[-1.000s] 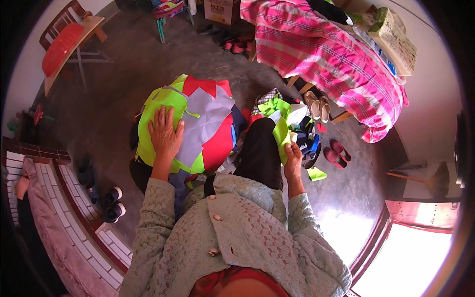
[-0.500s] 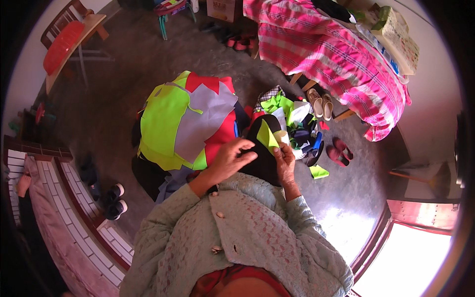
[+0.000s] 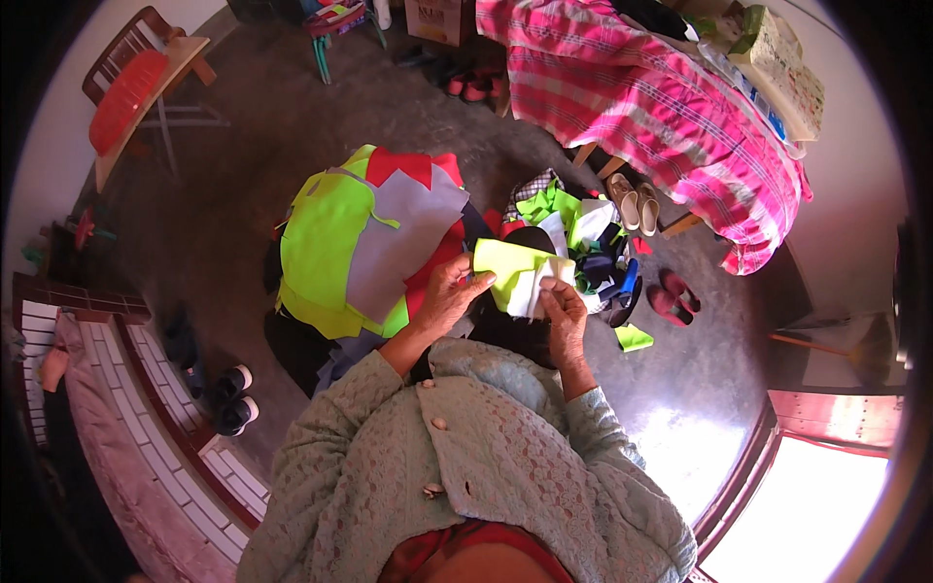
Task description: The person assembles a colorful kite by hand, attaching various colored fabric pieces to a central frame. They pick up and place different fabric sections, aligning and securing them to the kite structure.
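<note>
A piece of yellow-green fabric (image 3: 507,264) with a pale underside is stretched between my two hands in front of my lap. My left hand (image 3: 450,292) pinches its left edge between thumb and fingers. At the other end, my right hand (image 3: 565,309) grips the pale, folded-over part. Left of my hands stands a broad heap of cut fabric pieces (image 3: 408,216) in yellow-green, grey and red. Just beyond my right hand lies a pile of smaller fabric scraps (image 3: 595,255) in green, white, blue and black, partly in a checked cloth.
One green scrap (image 3: 634,337) lies on the floor at right, near dark red slippers (image 3: 673,297). Beige shoes (image 3: 634,204) stand beside a bed with a pink checked cover (image 3: 651,107). Black shoes (image 3: 233,400) sit at left by a tiled ledge. A table (image 3: 155,97) stands far left.
My left hand has moved right and taken hold of the fabric's left edge. The piece, earlier dangling from my right hand alone, is now spread between both hands.
</note>
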`<state>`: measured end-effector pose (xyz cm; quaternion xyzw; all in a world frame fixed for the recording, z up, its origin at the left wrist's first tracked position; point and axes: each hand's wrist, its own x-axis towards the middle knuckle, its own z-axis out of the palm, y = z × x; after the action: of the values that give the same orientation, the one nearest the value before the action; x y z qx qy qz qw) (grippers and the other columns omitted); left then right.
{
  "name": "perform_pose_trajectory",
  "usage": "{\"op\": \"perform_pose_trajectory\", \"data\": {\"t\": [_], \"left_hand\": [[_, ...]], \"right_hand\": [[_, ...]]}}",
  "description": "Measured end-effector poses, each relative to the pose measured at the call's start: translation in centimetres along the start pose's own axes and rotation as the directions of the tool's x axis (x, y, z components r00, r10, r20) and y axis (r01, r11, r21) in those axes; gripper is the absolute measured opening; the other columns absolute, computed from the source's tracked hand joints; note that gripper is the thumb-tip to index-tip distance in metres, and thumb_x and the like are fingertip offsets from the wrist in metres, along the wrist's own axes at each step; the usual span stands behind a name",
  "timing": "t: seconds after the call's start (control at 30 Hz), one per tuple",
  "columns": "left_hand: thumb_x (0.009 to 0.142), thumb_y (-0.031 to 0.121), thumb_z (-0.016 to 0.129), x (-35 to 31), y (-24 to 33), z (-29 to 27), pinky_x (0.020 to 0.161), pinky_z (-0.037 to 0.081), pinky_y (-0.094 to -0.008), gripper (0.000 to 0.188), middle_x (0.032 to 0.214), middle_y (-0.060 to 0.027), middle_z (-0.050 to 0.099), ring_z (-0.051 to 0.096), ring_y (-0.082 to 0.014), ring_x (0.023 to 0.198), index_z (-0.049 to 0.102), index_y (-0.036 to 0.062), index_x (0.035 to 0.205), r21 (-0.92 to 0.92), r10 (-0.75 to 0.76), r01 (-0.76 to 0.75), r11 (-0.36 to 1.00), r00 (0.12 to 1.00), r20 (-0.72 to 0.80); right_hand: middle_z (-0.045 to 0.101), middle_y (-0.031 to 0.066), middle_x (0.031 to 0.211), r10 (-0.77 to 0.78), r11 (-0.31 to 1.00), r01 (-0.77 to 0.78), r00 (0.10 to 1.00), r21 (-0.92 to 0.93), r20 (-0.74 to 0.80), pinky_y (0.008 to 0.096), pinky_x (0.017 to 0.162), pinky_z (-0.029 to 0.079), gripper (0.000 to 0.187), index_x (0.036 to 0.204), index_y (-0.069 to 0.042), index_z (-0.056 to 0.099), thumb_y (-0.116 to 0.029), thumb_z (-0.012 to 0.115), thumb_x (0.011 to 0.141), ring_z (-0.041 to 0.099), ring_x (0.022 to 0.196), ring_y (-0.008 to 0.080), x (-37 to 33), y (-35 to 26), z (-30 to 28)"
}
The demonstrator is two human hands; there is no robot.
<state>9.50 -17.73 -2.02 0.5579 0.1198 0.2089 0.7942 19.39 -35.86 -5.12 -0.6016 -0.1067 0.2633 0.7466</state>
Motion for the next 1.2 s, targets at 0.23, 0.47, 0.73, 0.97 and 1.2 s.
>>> {"op": "perform_pose_trajectory", "data": {"t": [0.23,0.47,0.73,0.97,1.2], "left_hand": [[0.09,0.009,0.057,0.3,-1.2,-0.3,0.071,0.043,-0.021,0.024,0.089,0.0005,0.058,0.052,-0.0049,0.081,0.051,0.0003,0.111,0.014,0.065,-0.065,0.998,0.998,0.001],[0.093,0.015,0.054,0.1,-0.6,0.7,0.078,0.042,-0.0221,0.03,0.099,-0.0008,0.055,0.049,-0.0055,0.088,0.046,0.0028,0.119,0.076,0.005,-0.017,0.997,0.987,0.158],[0.095,0.018,0.049,-0.4,0.8,1.0,0.085,0.041,-0.0245,0.031,0.106,-0.002,0.053,0.048,-0.0078,0.097,0.045,0.0027,0.121,0.025,-0.109,0.106,0.994,0.968,0.226],[0.095,0.013,0.048,0.1,1.8,1.4,0.079,0.043,-0.0231,0.028,0.102,-0.0002,0.054,0.05,-0.006,0.091,0.045,0.0028,0.12,0.046,0.048,-0.055,0.997,0.986,0.158],[0.095,0.024,0.05,4.6,6.6,0.5,0.085,0.041,-0.0261,0.034,0.104,-0.0013,0.055,0.05,-0.0087,0.095,0.047,0.0036,0.122,0.008,0.098,-0.099,0.995,0.991,0.091]], "right_hand": [[0.059,-0.0017,0.091,-0.012,0.987,0.008,1.0,0.16,0.027,0.0197,0.072,0.044,0.017,0.104,-0.004,0.06,-0.005,0.057,0.087,0.053,0.079,0.0054,0.1,0.7,0.3],[0.058,-0.0012,0.096,0.051,0.998,-0.045,0.99,-0.042,0.132,0.0203,0.077,0.042,0.029,0.11,-0.004,0.056,-0.022,0.061,0.087,0.053,0.085,0.0069,-0.1,-0.2,0.3],[0.056,0.0066,0.109,-0.023,0.99,0.049,0.981,-0.13,0.193,0.0261,0.083,0.044,0.06,0.121,-0.001,0.048,-0.028,0.076,0.075,0.055,0.095,0.0141,-0.9,-1.1,1.8],[0.062,0.0001,0.091,-0.025,0.985,0.027,1.0,0.168,-0.014,0.0224,0.074,0.045,0.025,0.102,-0.001,0.06,-0.021,0.063,0.088,0.055,0.08,0.0076,0.0,1.1,0.8],[0.059,0.003,0.101,-0.079,0.992,0.084,0.996,0.098,-0.047,0.0267,0.08,0.044,0.032,0.11,-0.003,0.054,-0.029,0.056,0.091,0.054,0.09,0.0106,0.8,1.3,0.1]]}}
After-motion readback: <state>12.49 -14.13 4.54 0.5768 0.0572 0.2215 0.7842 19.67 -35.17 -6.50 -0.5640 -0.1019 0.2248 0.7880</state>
